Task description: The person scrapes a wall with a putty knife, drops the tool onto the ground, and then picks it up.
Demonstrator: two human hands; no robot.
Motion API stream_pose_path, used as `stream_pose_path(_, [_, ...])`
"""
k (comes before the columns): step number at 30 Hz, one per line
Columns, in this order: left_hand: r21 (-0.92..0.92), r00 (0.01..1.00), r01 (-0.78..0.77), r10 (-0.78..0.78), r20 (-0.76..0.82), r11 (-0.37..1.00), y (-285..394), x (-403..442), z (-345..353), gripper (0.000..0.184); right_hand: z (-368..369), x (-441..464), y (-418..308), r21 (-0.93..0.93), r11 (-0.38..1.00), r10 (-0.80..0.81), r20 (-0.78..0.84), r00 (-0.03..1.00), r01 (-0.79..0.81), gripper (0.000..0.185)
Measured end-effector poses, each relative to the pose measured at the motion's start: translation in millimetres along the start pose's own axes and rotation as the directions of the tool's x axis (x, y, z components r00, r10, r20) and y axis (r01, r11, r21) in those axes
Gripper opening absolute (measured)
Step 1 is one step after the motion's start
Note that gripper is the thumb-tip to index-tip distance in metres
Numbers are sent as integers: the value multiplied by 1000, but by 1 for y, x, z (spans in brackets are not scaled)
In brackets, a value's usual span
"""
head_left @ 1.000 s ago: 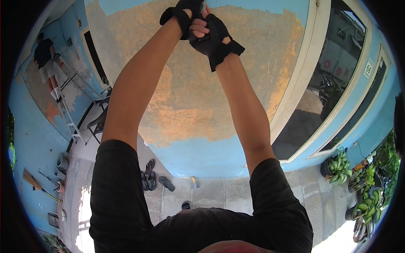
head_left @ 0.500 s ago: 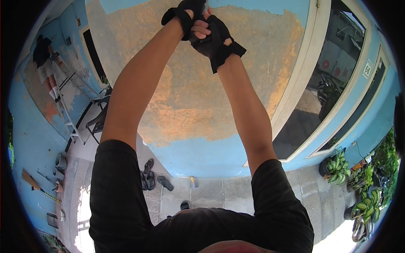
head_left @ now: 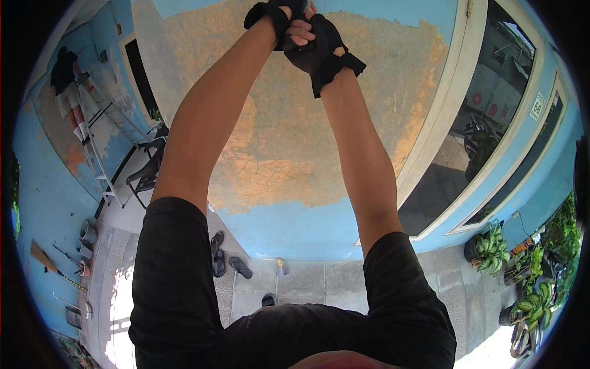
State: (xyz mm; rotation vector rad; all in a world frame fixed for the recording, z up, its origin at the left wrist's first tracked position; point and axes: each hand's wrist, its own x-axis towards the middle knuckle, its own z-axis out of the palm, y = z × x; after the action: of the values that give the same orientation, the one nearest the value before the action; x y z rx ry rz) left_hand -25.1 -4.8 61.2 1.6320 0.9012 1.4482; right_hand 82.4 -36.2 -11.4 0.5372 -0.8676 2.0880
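Both hands, in black fingerless gloves, are raised together at the top edge of the view, in front of a wall (head_left: pixel 295 123) with a large patch of bare plaster between areas of light blue paint. My right hand (head_left: pixel 316 46) is closed, its bare fingertips curled inward. Touching it on the left is my left hand (head_left: pixel 276 15), which also looks closed, though its fingers are mostly hidden. Something small and greyish shows between the hands; its kind is cut off by the frame edge and covered by the gloves.
At left, another person (head_left: pixel 64 77) stands on an aluminium ladder (head_left: pixel 95 157) against a patchy wall. A black chair (head_left: pixel 146 172) is near it. Sandals (head_left: pixel 240 267) and a small yellow-marked object (head_left: pixel 281 266) lie on the paving. Right are a glass door (head_left: pixel 464 129) and potted plants (head_left: pixel 491 249).
Both hands have shifted slightly up and to the right in the view, still together. The camera view has also moved a little.
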Motion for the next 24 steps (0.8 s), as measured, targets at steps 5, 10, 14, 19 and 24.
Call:
stream_pose_path(5, [212, 972, 20, 30, -231, 977, -40, -27, 21, 47, -22, -45, 16, -64, 998, -24, -140, 990, 16, 18])
stream_pose_path(10, [26, 924, 363, -356, -141, 931, -134, -82, 49, 56, -64, -135, 45, -84, 995, 18, -344, 939, -50, 13])
stream_pose_path(14, [-241, 917, 400, -385, 109, 884, -272, -150, 63, 39, -126, -234, 81, -71, 983, 124, -422, 898, -169, 8])
stream_pose_path(19, [-264, 798, 602, -566, 207, 753, -369, -298, 96, 41, -157, -356, 139, -57, 977, 134, -585, 800, -205, 15])
stream_pose_path(24, [-443, 648, 748, -686, 330, 494, -365, -408, 131, 36, -164, -408, 164, -42, 945, 164, -797, 581, -325, 25])
